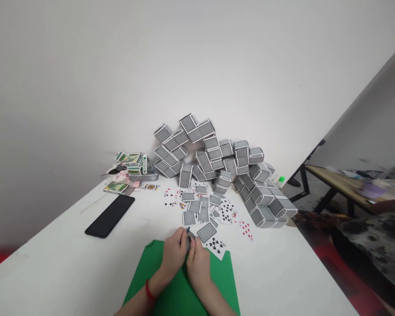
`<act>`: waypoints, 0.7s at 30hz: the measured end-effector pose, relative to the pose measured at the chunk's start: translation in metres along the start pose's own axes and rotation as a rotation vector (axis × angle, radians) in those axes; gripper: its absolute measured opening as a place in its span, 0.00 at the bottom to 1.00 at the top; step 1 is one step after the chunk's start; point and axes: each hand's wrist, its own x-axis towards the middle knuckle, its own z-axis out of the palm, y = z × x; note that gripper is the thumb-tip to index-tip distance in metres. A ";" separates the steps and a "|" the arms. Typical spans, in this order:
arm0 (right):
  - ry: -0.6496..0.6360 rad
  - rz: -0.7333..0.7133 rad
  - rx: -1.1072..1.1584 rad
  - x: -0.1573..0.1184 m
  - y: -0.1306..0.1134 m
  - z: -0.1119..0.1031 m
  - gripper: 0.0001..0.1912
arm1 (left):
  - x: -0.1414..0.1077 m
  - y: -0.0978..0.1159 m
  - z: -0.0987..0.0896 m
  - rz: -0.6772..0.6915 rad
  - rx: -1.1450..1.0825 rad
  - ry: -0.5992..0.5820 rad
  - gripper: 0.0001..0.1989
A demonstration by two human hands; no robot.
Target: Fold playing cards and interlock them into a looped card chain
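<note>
Over a green mat (166, 294), my left hand (175, 251) and my right hand (198, 264) meet with closed fingers. Both pinch a grey-backed playing card (191, 235), which looks bent; most of it is hidden by my fingers. Just beyond my fingertips lies a face-down card (206, 232), beside a face-up spade card (217, 247) that overlaps the mat's edge. More loose cards (203, 214) are scattered farther up the white table, some face up and some face down.
Stacks of blocks folded from grey cards (210, 151) stand along the wall, with a large cluster (266, 204) at right. A black phone (110, 216) lies at left. Card boxes (136, 163) are piled behind it. A green-capped item (281, 179) stands near the right edge.
</note>
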 end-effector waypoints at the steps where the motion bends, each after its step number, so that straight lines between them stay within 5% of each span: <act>1: -0.016 0.051 0.106 0.000 -0.002 0.002 0.20 | 0.001 -0.001 0.000 0.006 -0.005 0.002 0.14; 6: -0.255 0.391 0.633 0.005 -0.004 0.006 0.20 | 0.003 -0.004 0.001 0.012 -0.123 -0.005 0.14; 14: -0.324 0.242 0.688 0.024 -0.003 -0.014 0.18 | 0.014 -0.009 -0.005 -0.122 -0.397 -0.093 0.17; 17: -0.270 0.153 0.558 0.038 0.002 -0.031 0.28 | 0.022 -0.017 -0.008 -0.117 -0.482 -0.148 0.26; 21: -0.102 0.050 -0.118 0.054 0.018 -0.064 0.29 | 0.032 -0.034 -0.012 -0.143 -0.385 -0.163 0.28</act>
